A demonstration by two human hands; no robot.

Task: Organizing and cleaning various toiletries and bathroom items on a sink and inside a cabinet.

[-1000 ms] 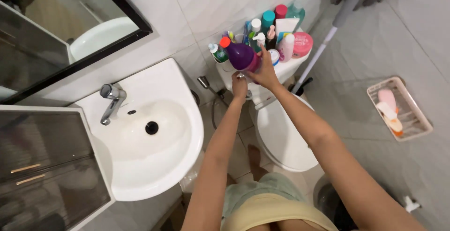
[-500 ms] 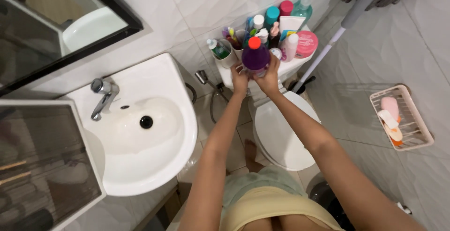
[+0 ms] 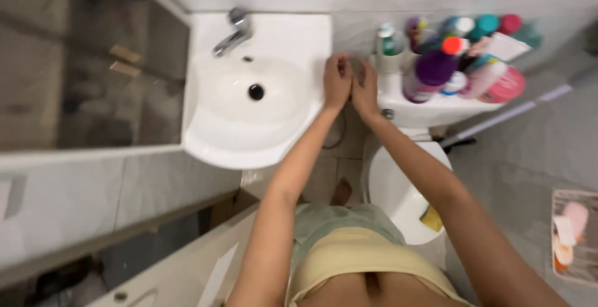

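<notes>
My left hand (image 3: 337, 82) and my right hand (image 3: 365, 90) are pressed together palm to palm, fingers stretched out, in the gap between the white sink (image 3: 205, 139) and the toilet tank (image 3: 411, 109). Neither hand holds anything that I can see. A purple bottle (image 3: 430, 71) with a red-capped one behind it stands on the tank, just right of my right hand and apart from it. The view is a little blurred.
Several bottles and a pink tub (image 3: 506, 86) crowd the tank top, with a green bottle (image 3: 387, 40) in a cup at its left end. A chrome tap (image 3: 232, 33) faces the sink's drain. Below are the closed toilet lid (image 3: 392, 188), a leaning pole (image 3: 511, 110), a wire rack (image 3: 573, 232) and a glass panel (image 3: 81, 64).
Both hands have let go of the purple bottle, which now stands on the tank. They moved left and came together between sink and tank. The camera has swung left.
</notes>
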